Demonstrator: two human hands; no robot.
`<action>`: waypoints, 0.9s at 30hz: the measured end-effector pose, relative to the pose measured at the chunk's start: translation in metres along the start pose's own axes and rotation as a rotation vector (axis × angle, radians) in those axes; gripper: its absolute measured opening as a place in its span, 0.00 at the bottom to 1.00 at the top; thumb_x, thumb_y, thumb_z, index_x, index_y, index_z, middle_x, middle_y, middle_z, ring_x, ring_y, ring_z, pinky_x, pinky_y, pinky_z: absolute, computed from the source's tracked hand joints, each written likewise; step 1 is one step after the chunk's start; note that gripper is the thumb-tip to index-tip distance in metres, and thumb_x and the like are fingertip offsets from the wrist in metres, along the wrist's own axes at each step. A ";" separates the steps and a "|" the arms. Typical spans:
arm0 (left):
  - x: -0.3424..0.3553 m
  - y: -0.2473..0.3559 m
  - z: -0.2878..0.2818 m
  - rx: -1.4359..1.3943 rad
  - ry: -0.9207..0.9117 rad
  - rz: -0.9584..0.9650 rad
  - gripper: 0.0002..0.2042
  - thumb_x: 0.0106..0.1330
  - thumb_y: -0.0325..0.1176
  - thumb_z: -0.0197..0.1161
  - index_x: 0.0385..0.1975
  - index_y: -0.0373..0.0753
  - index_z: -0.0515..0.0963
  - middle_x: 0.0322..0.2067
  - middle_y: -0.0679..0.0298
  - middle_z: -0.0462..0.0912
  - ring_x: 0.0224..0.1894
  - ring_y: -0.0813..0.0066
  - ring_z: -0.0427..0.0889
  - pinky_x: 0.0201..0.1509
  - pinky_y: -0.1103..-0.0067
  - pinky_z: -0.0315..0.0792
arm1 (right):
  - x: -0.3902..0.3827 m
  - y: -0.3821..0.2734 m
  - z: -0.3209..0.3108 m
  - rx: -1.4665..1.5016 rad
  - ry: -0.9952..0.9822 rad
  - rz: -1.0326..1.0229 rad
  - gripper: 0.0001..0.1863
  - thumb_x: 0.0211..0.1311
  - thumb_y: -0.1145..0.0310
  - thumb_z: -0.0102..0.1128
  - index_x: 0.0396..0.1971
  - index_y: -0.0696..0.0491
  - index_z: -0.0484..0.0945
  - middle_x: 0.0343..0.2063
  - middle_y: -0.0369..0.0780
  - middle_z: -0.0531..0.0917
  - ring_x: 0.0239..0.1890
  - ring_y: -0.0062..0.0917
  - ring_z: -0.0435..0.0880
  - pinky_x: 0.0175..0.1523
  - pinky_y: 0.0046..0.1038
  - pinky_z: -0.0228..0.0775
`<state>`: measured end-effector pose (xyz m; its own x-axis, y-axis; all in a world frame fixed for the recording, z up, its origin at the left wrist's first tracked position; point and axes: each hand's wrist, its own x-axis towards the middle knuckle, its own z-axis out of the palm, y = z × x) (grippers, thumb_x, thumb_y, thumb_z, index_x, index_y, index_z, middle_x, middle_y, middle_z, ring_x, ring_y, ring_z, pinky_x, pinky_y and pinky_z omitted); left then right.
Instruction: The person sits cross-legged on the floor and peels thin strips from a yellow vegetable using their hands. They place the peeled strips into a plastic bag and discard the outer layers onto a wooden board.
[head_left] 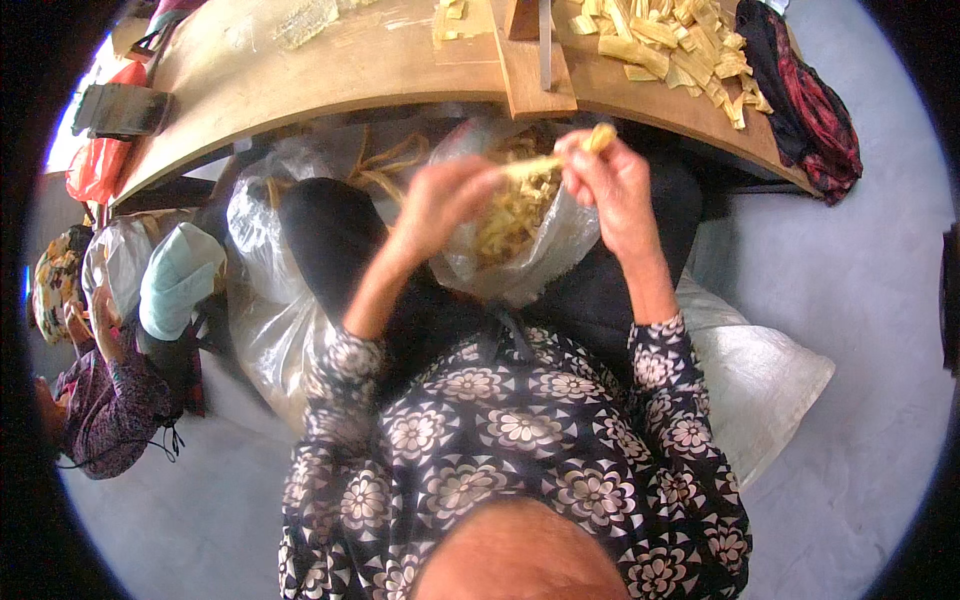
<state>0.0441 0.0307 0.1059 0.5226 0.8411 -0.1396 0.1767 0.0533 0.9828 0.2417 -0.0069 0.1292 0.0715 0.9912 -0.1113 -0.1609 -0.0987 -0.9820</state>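
Over my lap, just near the table (pixel 330 75) edge, my left hand (pixel 440 205) and right hand (pixel 610 180) are both closed on one pale yellow strip (pixel 560 155), held above the clear plastic bag (pixel 520 250) full of similar strips. Its long axis runs left to right, rising slightly toward the right, where its tip pokes past my right fingers. I judge a light pinch at each end, keeping it straight and centred over the bag's mouth, works best. More cut pieces (pixel 670 45) lie on the table's far right.
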 end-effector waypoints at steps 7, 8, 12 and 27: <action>0.099 0.042 -0.031 0.238 0.286 0.445 0.11 0.61 0.36 0.54 0.27 0.35 0.76 0.16 0.73 0.70 0.20 0.87 0.64 0.22 0.87 0.60 | 0.090 -0.053 0.003 -0.112 0.129 -0.381 0.06 0.53 0.68 0.57 0.23 0.55 0.75 0.16 0.32 0.75 0.16 0.09 0.68 0.20 0.12 0.58; 0.107 0.038 -0.029 0.229 0.299 0.489 0.11 0.60 0.36 0.54 0.26 0.35 0.76 0.16 0.73 0.70 0.20 0.87 0.65 0.22 0.87 0.60 | 0.097 -0.043 -0.002 -0.167 0.141 -0.314 0.07 0.52 0.68 0.57 0.23 0.55 0.75 0.15 0.32 0.75 0.15 0.09 0.68 0.19 0.13 0.58; 0.071 0.022 -0.018 0.125 0.414 0.314 0.11 0.60 0.36 0.54 0.27 0.34 0.76 0.16 0.74 0.70 0.19 0.89 0.64 0.21 0.89 0.58 | 0.078 -0.023 -0.008 -0.187 0.173 -0.242 0.10 0.53 0.65 0.57 0.22 0.56 0.74 0.15 0.32 0.74 0.15 0.10 0.68 0.19 0.13 0.58; 0.005 -0.007 0.029 -0.078 0.032 0.089 0.10 0.61 0.38 0.54 0.33 0.37 0.75 0.21 0.74 0.70 0.24 0.88 0.65 0.27 0.90 0.60 | -0.007 -0.004 0.002 -0.204 -0.153 0.064 0.11 0.52 0.72 0.58 0.36 0.59 0.74 0.25 0.34 0.79 0.26 0.15 0.76 0.32 0.15 0.68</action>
<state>0.0699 0.0188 0.0944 0.5064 0.8609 -0.0489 0.0648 0.0186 0.9977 0.2395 -0.0136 0.1340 -0.0844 0.9827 -0.1650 0.0429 -0.1619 -0.9859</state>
